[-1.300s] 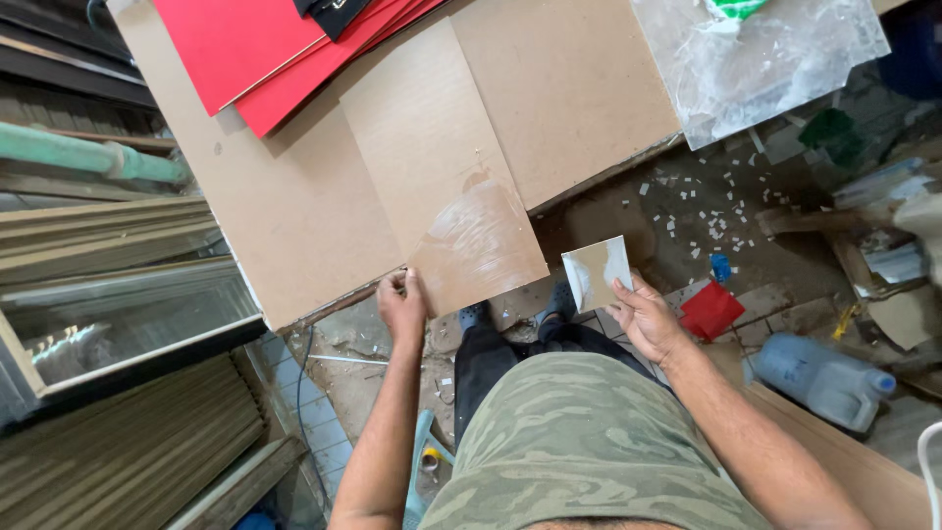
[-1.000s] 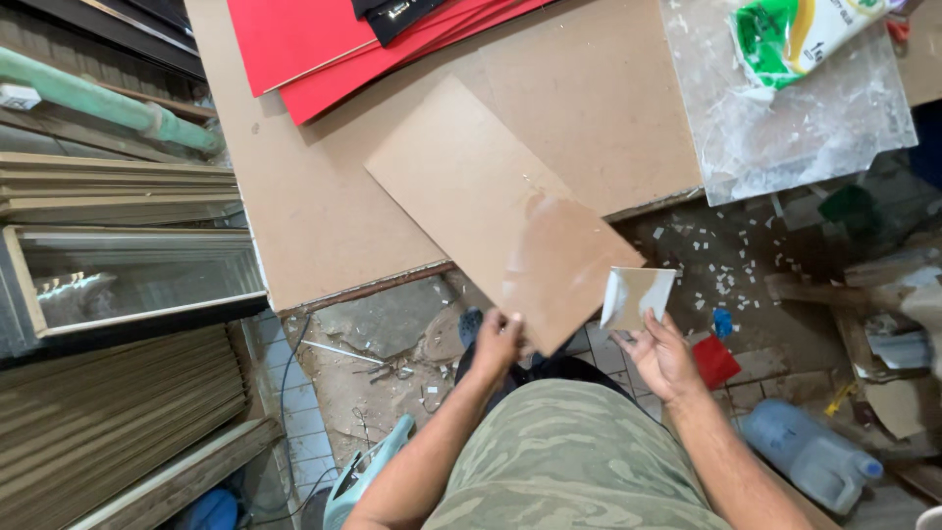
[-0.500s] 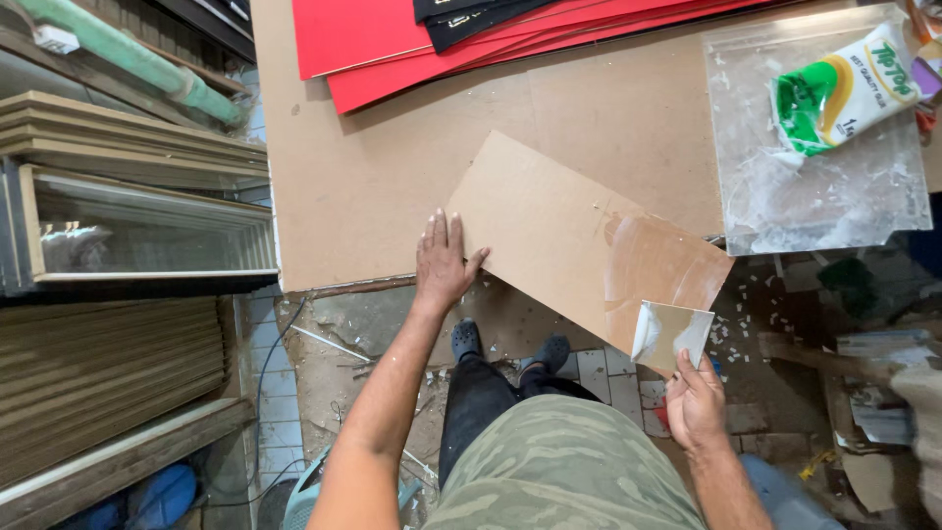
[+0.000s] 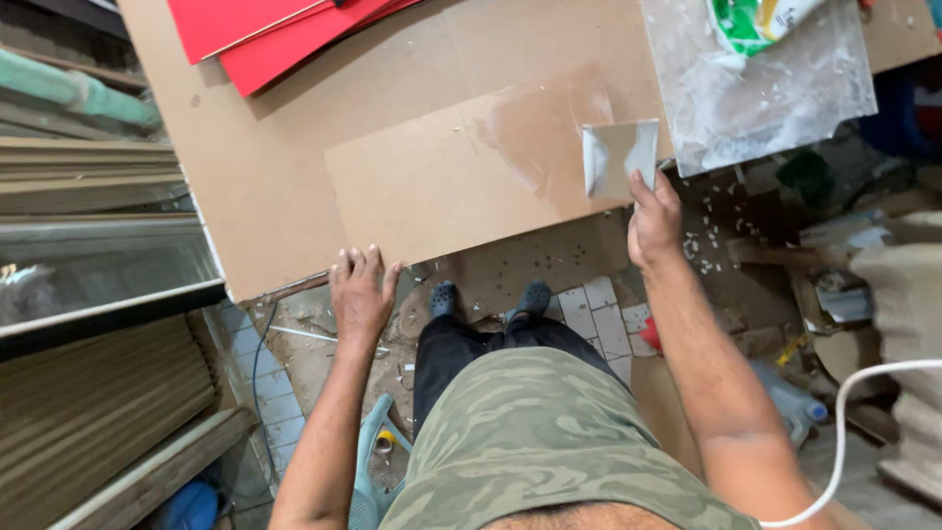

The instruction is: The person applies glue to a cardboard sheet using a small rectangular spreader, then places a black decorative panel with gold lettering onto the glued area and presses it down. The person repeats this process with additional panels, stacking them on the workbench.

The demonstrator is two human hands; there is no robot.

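Observation:
A small brown board (image 4: 451, 191) lies flat on a larger brown sheet (image 4: 265, 177), with a pale glue smear near its right end. My left hand (image 4: 361, 291) rests with fingers spread at the board's near left edge. My right hand (image 4: 653, 221) holds a thin pale spreader card (image 4: 618, 155) upright over the board's right end, by the smear.
Red sheets (image 4: 265, 34) lie at the far side. A clear plastic sheet (image 4: 775, 88) with a green and white packet (image 4: 751, 20) sits at the right. A glass-fronted frame (image 4: 88, 265) and stacked slats are on the left. Rubble, tiles and a white cable (image 4: 844, 432) lie on the floor.
The small board has turned from a slant to lie level on the big sheet. My left hand slid back to its near edge. My right hand rose with the card onto the board's right end.

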